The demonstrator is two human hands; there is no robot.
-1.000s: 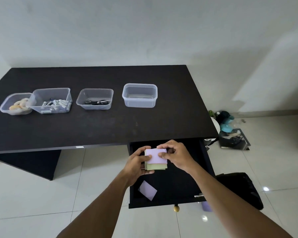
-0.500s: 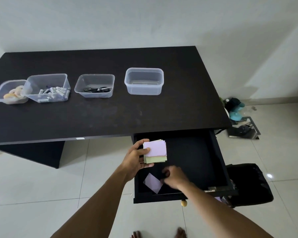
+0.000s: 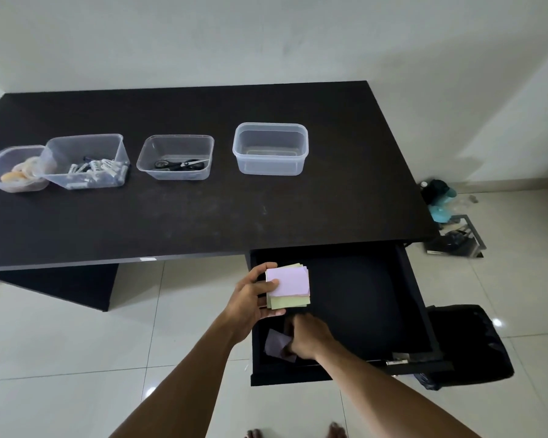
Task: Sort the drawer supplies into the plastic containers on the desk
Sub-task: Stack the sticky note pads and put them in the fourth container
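Left hand: your left hand (image 3: 250,303) is up over the open drawer (image 3: 361,298), near its left wall.
Left fingers: they pinch the notes (image 3: 288,286). Your thumb lies on top of the purple sheet at its left edge. Your other fingers are under the pile.
Notes: a small pile, purple on top and light green below. It sticks out to the right of your left hand, up in the air, not touching the drawer.
Right hand: your right hand (image 3: 304,339) is low in the front left corner of the drawer.
Right fingers: they are curled and closed on a loose purple sheet (image 3: 274,344). The sheet looks bent. It shows just left of your knuckles. The picture is blurred here, so I cannot tell how the tips sit on it.
Bench: the dark bench (image 3: 203,216) has four clear tubs in a row.
Tubs: the far left tub (image 3: 0,167) has tape rolls. The next tub (image 3: 86,159) has small white things. The third tub (image 3: 176,158) has scissors. The right tub (image 3: 270,148) has nothing in it that I can see.
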